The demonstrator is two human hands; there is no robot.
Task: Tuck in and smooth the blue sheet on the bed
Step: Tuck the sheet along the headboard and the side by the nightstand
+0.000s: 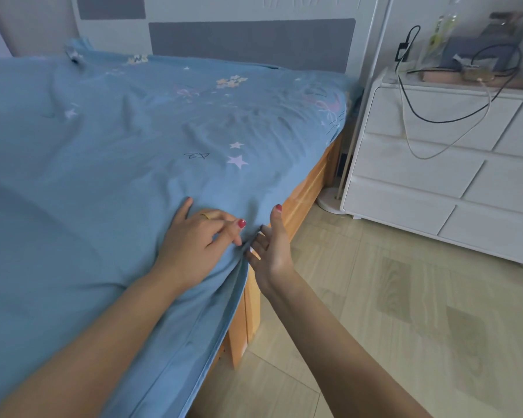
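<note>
The blue sheet, printed with stars and flowers, covers the bed and hangs over its right side above the orange wooden frame. My left hand lies palm down on the sheet near the bed's right edge, its fingers spread and a bunched fold just under the fingertips. My right hand is at the side of the bed with the palm turned toward the mattress; its fingers are straight and touch the hanging fold of sheet. Wrinkles run across the sheet toward the headboard.
A white chest of drawers with cables and bottles on top stands to the right. A lamp pole with a round base is between the chest and the bed. A grey padded headboard is at the back. Pale tiled floor lies at my right.
</note>
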